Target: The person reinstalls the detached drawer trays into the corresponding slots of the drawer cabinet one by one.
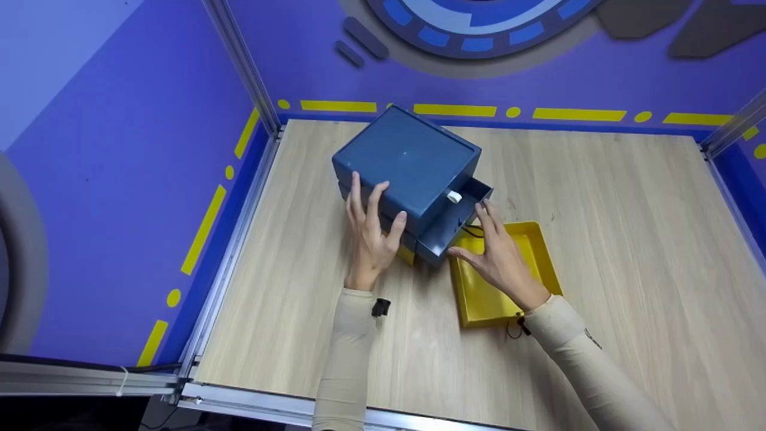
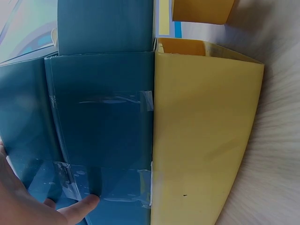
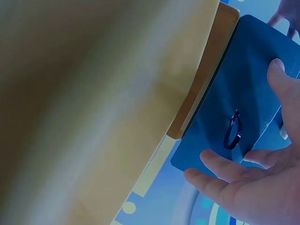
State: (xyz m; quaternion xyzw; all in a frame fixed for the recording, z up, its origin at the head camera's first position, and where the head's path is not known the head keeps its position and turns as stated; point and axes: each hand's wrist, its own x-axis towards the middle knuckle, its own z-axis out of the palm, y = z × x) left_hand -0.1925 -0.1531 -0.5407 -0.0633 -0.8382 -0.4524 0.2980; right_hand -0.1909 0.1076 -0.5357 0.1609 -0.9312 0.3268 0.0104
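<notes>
A stack of drawer boxes (image 1: 407,155) stands turned at an angle on the table, with two blue tiers over a yellow casing (image 2: 201,131). The middle blue drawer (image 1: 449,227) is pulled partway out; a black loop (image 3: 233,131) hangs on its front. A white tab (image 1: 454,196) marks the upper drawer. My left hand (image 1: 371,239) rests with spread fingers against the stack's side and top edge. Around the pulled-out drawer's front, my right hand (image 1: 502,257) spreads its thumb and fingers, with the thumb by the near corner. Whether the right fingertips press on it is unclear.
A yellow tray (image 1: 550,269) lies on the wooden table (image 1: 646,287), under and beside my right hand. Blue panel walls (image 1: 149,179) with metal frame posts border the table at left and back. A metal rail (image 1: 251,398) runs along its front edge.
</notes>
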